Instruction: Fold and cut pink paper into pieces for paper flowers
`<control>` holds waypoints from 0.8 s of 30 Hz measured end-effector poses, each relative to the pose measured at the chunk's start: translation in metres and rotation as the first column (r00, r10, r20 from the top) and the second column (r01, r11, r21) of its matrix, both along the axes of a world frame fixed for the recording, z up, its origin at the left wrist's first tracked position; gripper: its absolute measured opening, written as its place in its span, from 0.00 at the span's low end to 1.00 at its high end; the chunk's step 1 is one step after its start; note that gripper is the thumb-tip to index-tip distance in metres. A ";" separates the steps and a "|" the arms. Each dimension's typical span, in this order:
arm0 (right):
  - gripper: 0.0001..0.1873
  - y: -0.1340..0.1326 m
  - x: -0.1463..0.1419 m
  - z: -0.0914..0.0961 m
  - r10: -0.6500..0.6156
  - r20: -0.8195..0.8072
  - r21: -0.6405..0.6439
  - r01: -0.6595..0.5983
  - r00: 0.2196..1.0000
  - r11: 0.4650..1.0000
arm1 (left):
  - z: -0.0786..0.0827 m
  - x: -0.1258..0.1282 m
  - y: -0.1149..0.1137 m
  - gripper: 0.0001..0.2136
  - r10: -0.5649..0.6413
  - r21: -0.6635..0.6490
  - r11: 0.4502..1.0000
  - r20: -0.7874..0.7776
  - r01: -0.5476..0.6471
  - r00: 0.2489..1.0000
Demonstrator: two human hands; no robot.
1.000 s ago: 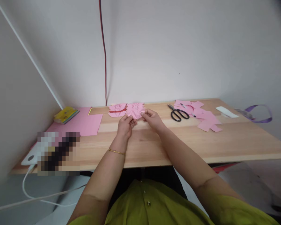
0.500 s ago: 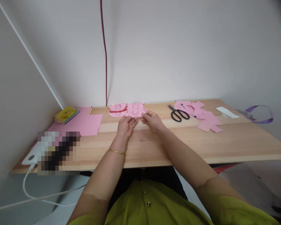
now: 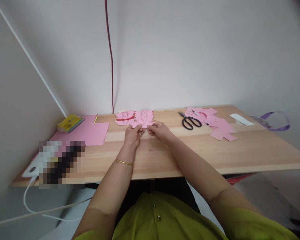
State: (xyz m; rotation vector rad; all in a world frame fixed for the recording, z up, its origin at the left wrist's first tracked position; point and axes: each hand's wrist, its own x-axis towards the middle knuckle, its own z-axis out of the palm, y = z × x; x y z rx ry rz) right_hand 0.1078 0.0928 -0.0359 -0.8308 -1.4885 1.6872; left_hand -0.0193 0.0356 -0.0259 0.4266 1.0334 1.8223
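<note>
Both hands pinch the near edge of a pink cut-paper piece (image 3: 144, 116) with notched sides and creased folds. My left hand (image 3: 133, 135) grips its left corner between thumb and fingers, and a gold bangle circles that wrist. At the right corner, my right hand (image 3: 160, 130) holds it the same way. Just left of this piece lies another pink cut-paper piece (image 3: 124, 114), with a dark red strip (image 3: 125, 119) across it. The fingertips under the paper are hidden.
Black-handled scissors (image 3: 190, 122) lie right of my hands, beside pink paper scraps (image 3: 218, 125). Farther right are a white strip (image 3: 241, 119) and a purple strap (image 3: 277, 120). At left sit pink sheets (image 3: 96, 133), a yellow packet (image 3: 70, 122) and a white device with a cable (image 3: 31, 170).
The near edge of the paper piece has come up into view between my thumbs, and my fingers have closed more around its corners. The camera view has shifted slightly.
</note>
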 end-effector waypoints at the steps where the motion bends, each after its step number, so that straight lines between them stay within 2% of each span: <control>1: 0.14 0.000 0.000 0.000 -0.001 0.012 0.021 0.001 1.000 1.000 | 0.000 0.000 0.000 0.14 0.002 0.003 1.000 0.000 -0.002 1.000; 10: 0.14 0.002 0.000 -0.004 -0.010 0.080 0.120 0.000 0.997 0.993 | -0.001 0.000 0.002 0.14 0.034 0.002 0.999 0.017 -0.034 0.999; 17: 0.13 -0.002 0.004 0.005 -0.071 0.184 0.223 0.029 0.980 0.974 | -0.003 -0.002 0.002 0.15 0.054 0.015 0.998 0.037 -0.055 0.998; 24: 0.09 -0.003 0.004 0.007 -0.167 0.276 0.398 0.046 0.947 0.916 | 0.000 -0.004 0.002 0.16 0.068 0.007 0.998 0.070 -0.069 0.995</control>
